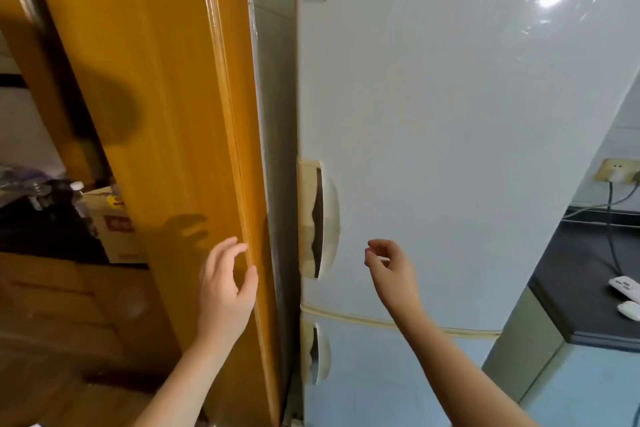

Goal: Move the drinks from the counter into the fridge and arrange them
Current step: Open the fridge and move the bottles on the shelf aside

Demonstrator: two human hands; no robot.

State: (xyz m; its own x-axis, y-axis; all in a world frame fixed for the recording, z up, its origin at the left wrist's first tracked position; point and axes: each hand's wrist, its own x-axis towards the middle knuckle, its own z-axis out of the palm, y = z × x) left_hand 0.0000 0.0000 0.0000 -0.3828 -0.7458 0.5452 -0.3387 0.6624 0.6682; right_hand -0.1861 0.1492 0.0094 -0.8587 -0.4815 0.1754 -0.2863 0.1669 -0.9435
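Observation:
A pale blue fridge (467,135) fills the right half of the view with both doors closed. Its upper door has a yellowed recessed handle (317,218) on the left edge, and the lower door has a smaller handle (315,354). My left hand (225,291) hovers empty in front of the orange wooden door frame (166,114), fingers loosely spread. My right hand (389,270) is raised before the upper fridge door, just right of the handle, fingers loosely curled and holding nothing. No drinks are visible.
A dark counter (588,288) at the right edge carries two white remote-like objects (627,288) and a cable from a wall socket (616,175). Behind the wooden frame on the left lie a cardboard box (114,218) and dark clutter.

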